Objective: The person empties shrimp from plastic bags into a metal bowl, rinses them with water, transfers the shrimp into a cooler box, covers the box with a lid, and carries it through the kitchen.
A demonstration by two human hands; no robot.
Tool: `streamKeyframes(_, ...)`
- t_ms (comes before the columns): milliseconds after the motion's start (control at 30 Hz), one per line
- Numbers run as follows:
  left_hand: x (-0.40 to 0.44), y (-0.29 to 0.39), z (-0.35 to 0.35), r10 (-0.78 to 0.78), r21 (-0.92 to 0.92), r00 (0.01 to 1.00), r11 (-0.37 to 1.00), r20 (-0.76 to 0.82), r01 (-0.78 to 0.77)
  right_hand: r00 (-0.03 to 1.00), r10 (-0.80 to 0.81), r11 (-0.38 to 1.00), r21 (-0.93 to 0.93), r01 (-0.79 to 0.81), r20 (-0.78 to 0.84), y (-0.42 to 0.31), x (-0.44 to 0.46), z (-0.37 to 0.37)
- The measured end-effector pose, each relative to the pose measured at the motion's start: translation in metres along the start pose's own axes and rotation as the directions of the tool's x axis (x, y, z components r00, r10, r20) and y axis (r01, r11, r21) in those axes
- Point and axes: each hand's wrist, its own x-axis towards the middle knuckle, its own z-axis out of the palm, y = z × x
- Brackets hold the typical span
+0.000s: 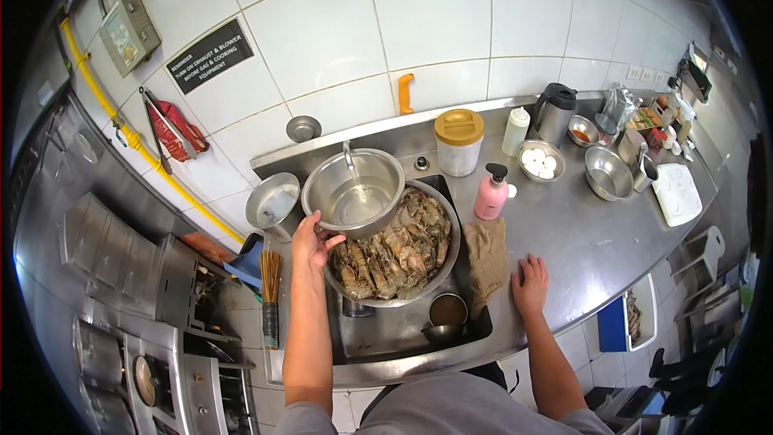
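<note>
My left hand (312, 243) grips the near rim of a steel bowl (354, 201) under the tap (349, 157); water shows in the bowl. That bowl overlaps a larger basin of shrimp (403, 250) in the sink (386, 346). My right hand (530, 282) rests on the steel counter (580, 258), fingers apart and holding nothing. Between the sink and my right hand lies a brown cloth (486, 262), with a pink pump bottle (491, 193) behind it. Two small bowls (445, 318) sit in the sink near its front edge.
A steel pot (274, 203) stands left of the tap, and a stick brush (270, 298) at the sink's left. Along the back are a yellow-lidded tub (459, 145), a bowl of eggs (541, 161), a jug (554, 115) and a steel bowl (609, 173).
</note>
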Motion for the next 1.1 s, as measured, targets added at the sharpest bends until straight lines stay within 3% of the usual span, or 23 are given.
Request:
streamKeyframes(767, 0.0020, -0.0013, -0.0042, -0.021, 0.020, 0.999, 1.000, 0.042, 0.020, 1.000, -0.010, 1.000, 0.021, 0.010, -0.019, 0.0013, -0.0008, 0.0034)
streamKeyframes(900, -0.0023, -0.0006, 0.0023, -0.017, 0.014, 0.999, 1.000, -0.028, 0.017, 0.999, -0.021, 0.999, 0.024, 0.021, -0.025, 0.0034, -0.0004, 0.0048)
streamKeyframes(1100, 0.0051, -0.0039, -0.0051, -0.034, 0.015, 0.999, 0.999, 0.037, 0.033, 1.000, -0.013, 1.000, 0.016, 0.013, -0.026, 0.0024, -0.0009, 0.0045)
